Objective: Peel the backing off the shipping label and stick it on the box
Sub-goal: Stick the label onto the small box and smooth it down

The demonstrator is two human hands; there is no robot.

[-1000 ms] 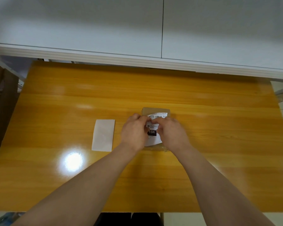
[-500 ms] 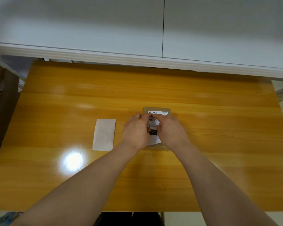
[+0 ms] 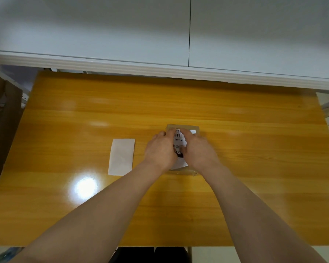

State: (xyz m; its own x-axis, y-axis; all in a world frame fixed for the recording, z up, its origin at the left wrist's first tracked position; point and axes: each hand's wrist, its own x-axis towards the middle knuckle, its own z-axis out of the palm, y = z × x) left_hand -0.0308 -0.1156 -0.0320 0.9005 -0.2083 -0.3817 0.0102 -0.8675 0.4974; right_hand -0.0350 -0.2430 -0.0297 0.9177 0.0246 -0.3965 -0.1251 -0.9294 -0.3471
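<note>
- Grip: I see both hands laid palm-down, fingers extended and flat, with nothing pinched or enclosed. The left hand (image 3: 160,149) and the right hand (image 3: 198,150) press on the white printed shipping label (image 3: 179,141).
- Contact: the left fingertips (image 3: 169,132) rest at the label's far-left part; the right fingertips (image 3: 187,132) rest at its far-right part, close to the barcode strip.
- Label position: the label lies flat on the top face of the small brown cardboard box (image 3: 197,128). Barcode at the far end, black block with white characters nearer me. Its near edge shows between the two wrists.
- Box position: the box sits on the glossy orange-yellow wooden table (image 3: 254,158), slightly right of centre. Only its far edge and near corners show around the hands.
- Backing: the blank white rectangular backing sheet (image 3: 121,156) lies flat on the table, left of the left hand, apart from the box and untouched.
- Surroundings: a white panelled wall (image 3: 122,31) runs along the table's far side.
</note>
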